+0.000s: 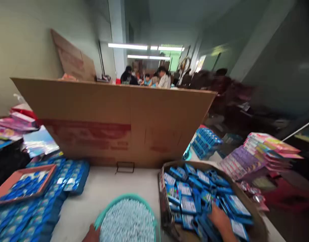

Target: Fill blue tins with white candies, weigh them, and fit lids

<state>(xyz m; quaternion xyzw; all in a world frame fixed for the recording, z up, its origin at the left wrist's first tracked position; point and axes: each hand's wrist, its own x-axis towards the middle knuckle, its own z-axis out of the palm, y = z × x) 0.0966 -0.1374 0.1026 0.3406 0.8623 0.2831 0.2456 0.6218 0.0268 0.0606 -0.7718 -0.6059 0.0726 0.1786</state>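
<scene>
My right hand [220,220] reaches into a brown cardboard box [162,198] at the lower right. Its fingers are closed around a small blue package [203,227] among many like it, some with white printed labels. At the bottom edge, my left hand [92,233] is at the left rim of a turquoise basket [104,212]; only part of it shows, and whether it grips the rim is unclear. Many small pale-blue pieces [130,220] fill the basket.
Stacked blue packages [41,215] line the left side, with a pink tray [0,191] of blue pieces on top. A large cardboard sheet [129,107] stands across the back of the white table [99,181]. Colourful boxes [245,158] are piled right. Several people sit beyond.
</scene>
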